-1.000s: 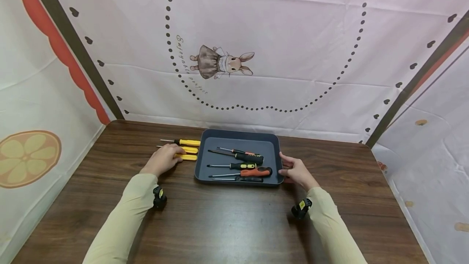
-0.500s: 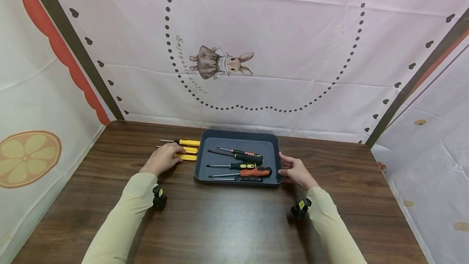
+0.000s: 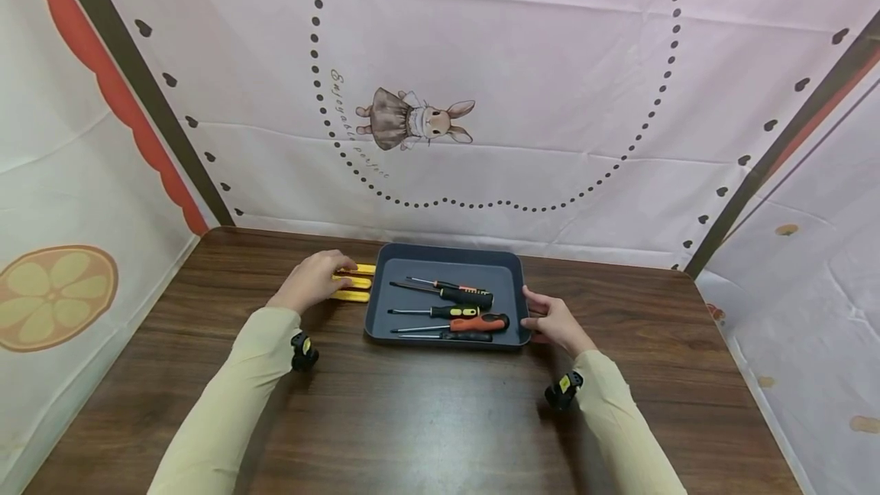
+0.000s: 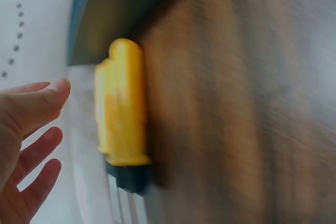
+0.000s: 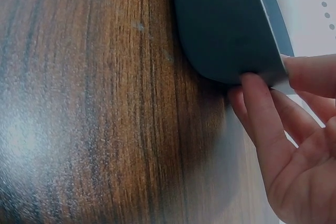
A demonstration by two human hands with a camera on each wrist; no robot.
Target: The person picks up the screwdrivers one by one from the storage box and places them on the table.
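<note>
A dark grey-blue tray (image 3: pixel 447 252) stands at the back of the table and holds several screwdrivers, among them an orange-handled screwdriver (image 3: pixel 481 323). Left of it lie yellow-handled screwdrivers (image 3: pixel 356 296), side by side, handles toward the tray. My left hand (image 3: pixel 312 279) is over them and covers their shafts in the head view. In the left wrist view its fingers (image 4: pixel 44 145) are spread and apart from the yellow handles. At the tray's right side my right hand (image 3: pixel 558 323) grips the rim, with fingertips (image 5: pixel 254 85) against the outer wall.
The brown wooden table (image 3: pixel 440 418) extends in front of the tray and to both sides. Behind it hangs a pale printed cloth (image 3: pixel 550 82), close to the tray's back edge. Small black cameras sit on both wrists.
My left hand has moved slightly back and right, from the nearer yellow-handled screwdrivers over toward the farthest one. The right hand and tray have stayed in place.
</note>
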